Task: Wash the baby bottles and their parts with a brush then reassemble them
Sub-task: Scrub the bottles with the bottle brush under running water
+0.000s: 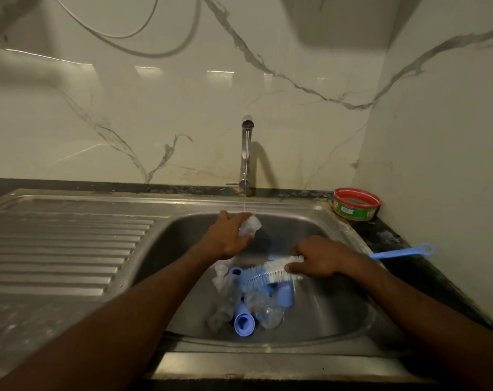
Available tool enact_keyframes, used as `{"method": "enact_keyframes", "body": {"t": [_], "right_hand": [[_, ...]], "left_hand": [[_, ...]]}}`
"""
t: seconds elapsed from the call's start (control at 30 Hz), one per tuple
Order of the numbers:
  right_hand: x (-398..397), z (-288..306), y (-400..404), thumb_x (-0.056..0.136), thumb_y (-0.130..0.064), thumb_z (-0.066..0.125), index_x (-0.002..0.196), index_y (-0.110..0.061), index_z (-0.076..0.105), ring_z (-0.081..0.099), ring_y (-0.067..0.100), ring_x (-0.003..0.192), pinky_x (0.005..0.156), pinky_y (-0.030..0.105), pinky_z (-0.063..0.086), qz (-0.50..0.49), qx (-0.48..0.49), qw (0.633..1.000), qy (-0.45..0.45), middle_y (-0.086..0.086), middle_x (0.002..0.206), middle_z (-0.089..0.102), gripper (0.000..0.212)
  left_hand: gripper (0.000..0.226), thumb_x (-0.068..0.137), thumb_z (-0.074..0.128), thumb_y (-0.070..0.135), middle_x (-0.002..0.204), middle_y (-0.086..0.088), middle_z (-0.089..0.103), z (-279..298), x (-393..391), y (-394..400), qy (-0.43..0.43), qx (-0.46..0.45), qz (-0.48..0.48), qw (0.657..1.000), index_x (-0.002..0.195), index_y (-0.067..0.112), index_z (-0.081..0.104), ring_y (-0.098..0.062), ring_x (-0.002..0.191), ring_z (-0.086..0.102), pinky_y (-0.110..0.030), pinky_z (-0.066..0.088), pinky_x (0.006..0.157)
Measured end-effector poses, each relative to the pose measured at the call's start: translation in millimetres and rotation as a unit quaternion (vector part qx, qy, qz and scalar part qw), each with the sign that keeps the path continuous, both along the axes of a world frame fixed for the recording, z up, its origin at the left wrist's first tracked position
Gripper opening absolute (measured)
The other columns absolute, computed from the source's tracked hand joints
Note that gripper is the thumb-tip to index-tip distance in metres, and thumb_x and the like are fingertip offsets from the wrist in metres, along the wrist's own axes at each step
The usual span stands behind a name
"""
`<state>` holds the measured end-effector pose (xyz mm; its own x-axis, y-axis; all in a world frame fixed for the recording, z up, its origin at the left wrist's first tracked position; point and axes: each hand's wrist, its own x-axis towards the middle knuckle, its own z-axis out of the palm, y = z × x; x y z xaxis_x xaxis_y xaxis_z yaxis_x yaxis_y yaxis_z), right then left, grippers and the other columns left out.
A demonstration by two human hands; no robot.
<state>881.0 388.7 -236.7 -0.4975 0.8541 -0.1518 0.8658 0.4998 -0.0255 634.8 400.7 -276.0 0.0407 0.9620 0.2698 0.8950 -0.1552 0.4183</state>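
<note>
Head view: at frame centre the left hand (225,235) grips a clear bottle part (249,225) under the tap's (246,153) running water. Right of centre, the right hand (321,259) clasps the bottle brush (267,270) by its bristles, above bottles and blue caps (243,323) lying in the sink (338,314).

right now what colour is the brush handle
Light blue; the brush handle shows best in the head view.

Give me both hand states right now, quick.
Left hand: closed, holding a clear bottle part under the running tap.
Right hand: closed, gripping the bottle brush at its bristles.
</note>
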Motion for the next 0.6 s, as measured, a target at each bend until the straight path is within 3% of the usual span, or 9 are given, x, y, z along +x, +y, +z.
{"method": "enact_keyframes", "body": {"t": [0.1,0.23,0.3,0.4,0.6], "right_hand": [[8,5,2,0.095,-0.06,0.055,0.125,-0.026,0.062,0.059,0.018,0.109,0.089,0.034,0.048,-0.016,0.058,0.998,-0.024,0.002,0.124,0.063,0.046],[17,15,3,0.094,-0.063,0.051,0.118,-0.03,0.064,0.061,0.018,0.096,0.071,0.031,0.04,-0.045,0.18,0.982,-0.024,0.001,0.115,0.067,0.042],[18,17,3,0.094,-0.062,0.051,0.116,-0.03,0.066,0.06,0.016,0.088,0.068,0.03,0.043,-0.071,0.214,0.974,-0.012,0.0,0.108,0.068,0.042],[17,19,0,0.095,-0.061,0.052,0.117,-0.027,0.065,0.063,0.018,0.091,0.077,0.035,0.054,-0.093,0.231,0.968,0.003,0.001,0.107,0.068,0.043],[11,17,-2,0.094,-0.063,0.053,0.116,-0.025,0.066,0.055,0.012,0.079,0.064,0.029,0.043,-0.099,0.237,0.966,0.008,-0.001,0.099,0.067,0.045]], "left_hand": [[0.08,0.076,0.085,0.043,0.138,-0.006,0.054,2,-6,-7,0.034,0.002,0.011,0.999,0.141,0.028,0.041,-0.022,0.122,0.056,-0.04,0.051,0.101],[0.077,0.061,0.094,0.046,0.119,-0.002,0.062,15,-16,-8,-0.042,0.049,0.048,0.997,0.119,0.026,0.048,-0.012,0.1,0.056,-0.026,0.049,0.078],[0.075,0.061,0.094,0.046,0.119,-0.003,0.063,16,-15,-9,-0.06,0.069,0.055,0.994,0.118,0.023,0.051,-0.01,0.1,0.053,-0.025,0.044,0.078],[0.074,0.063,0.093,0.047,0.119,-0.005,0.066,14,-13,-10,-0.045,0.081,0.06,0.994,0.12,0.017,0.057,-0.008,0.098,0.051,-0.024,0.04,0.082],[0.065,0.07,0.09,0.046,0.116,-0.006,0.068,12,-17,-12,-0.056,0.072,0.061,0.994,0.12,0.014,0.063,-0.011,0.097,0.057,-0.026,0.046,0.083]]}}
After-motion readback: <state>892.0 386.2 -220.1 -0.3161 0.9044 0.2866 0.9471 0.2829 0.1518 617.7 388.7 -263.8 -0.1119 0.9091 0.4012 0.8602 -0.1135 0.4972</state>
